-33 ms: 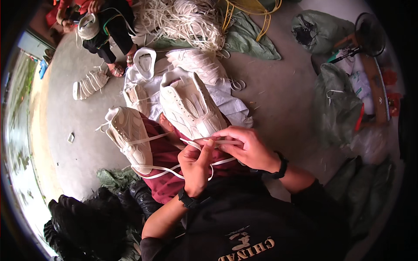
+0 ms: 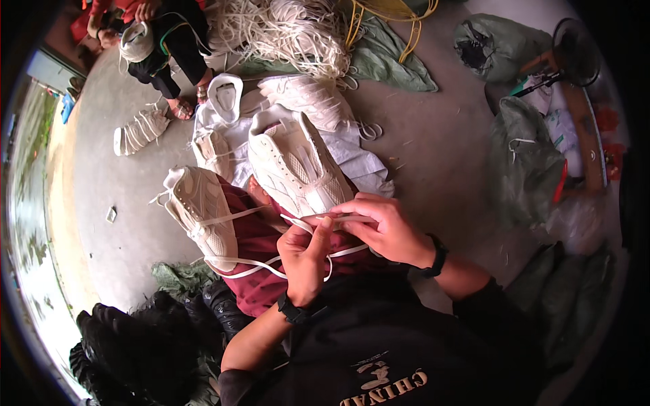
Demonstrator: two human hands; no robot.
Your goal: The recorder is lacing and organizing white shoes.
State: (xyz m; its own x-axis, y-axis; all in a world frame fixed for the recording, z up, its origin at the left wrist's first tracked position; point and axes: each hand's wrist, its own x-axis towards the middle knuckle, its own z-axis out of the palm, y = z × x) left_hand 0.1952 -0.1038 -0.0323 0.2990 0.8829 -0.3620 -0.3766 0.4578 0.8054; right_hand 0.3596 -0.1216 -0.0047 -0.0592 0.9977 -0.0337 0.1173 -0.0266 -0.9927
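Note:
Above my lap, my left hand (image 2: 305,258) pinches a white shoelace (image 2: 353,220) between thumb and fingers. My right hand (image 2: 387,230), just beside it, is closed on the same lace. Loose lace loops trail below my left hand toward the left. Right in front of my fingers a white sneaker (image 2: 318,197) rests with its toe toward me and a row of eyelets along its side. A second white sneaker (image 2: 206,215) lies on my left leg, with lace across its front. The maroon cloth (image 2: 256,291) over my legs lies under both.
A heap of white laces (image 2: 284,34) and more white shoes (image 2: 225,98) lie ahead. Another person (image 2: 177,51) sits at far left holding a white shoe. Black shoes (image 2: 149,345) are piled at lower left. Green sacks (image 2: 525,159) and a brown box (image 2: 590,139) stand at right.

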